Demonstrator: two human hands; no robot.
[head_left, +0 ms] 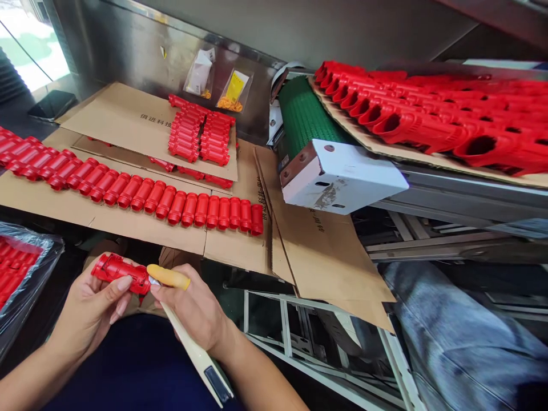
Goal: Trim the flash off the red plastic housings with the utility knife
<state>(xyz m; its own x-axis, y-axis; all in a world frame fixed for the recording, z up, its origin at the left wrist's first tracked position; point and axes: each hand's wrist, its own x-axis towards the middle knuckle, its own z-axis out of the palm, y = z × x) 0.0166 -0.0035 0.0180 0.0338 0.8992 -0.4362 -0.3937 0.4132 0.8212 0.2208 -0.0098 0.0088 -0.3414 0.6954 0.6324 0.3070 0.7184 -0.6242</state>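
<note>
In the head view my left hand [96, 302] is closed around a red plastic tube-shaped part [124, 272], thumb on its side. My right hand [194, 305] grips a knife [190, 348] with a long cream handle and a dark insert near its rear end. A yellow finger cot [169, 277] covers one finger of that hand. The knife's short silvery tip meets the right end of the red part and is mostly hidden by the fingers. Beyond my hands, a long row of similar red parts [166, 201] lies side by side on cardboard [240, 251].
A green conveyor belt [309, 114] with a white end bracket [342, 177] stands right of the table. Cardboard on it bears many red parts [419, 128]. Small bags [234, 91] and a phone [52, 105] lie farther back. A plastic-lined bin [51, 251] is at left; a denim-clad leg [462, 337] at right.
</note>
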